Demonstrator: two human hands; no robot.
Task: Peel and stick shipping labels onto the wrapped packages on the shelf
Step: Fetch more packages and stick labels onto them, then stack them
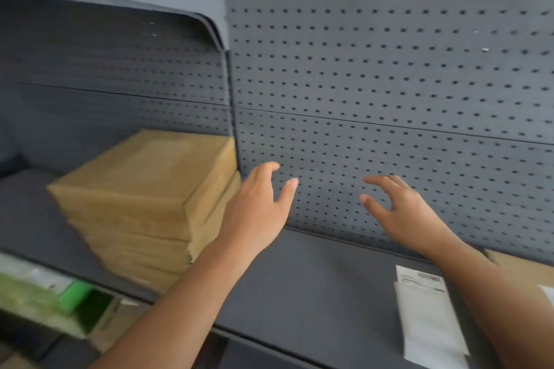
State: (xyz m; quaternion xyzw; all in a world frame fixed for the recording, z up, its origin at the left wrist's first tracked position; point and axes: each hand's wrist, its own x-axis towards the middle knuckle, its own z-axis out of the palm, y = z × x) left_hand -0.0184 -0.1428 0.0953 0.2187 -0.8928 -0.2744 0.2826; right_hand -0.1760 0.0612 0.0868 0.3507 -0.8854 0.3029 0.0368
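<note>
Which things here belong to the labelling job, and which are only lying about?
For the job: stack of brown packages; white label sheets on the shelf; left hand and right hand, both open and empty.
Lying about: blurred green thing on the lower level; pegboard wall behind.

Stacked brown packages (144, 207), white labels (428, 317) flat
</note>
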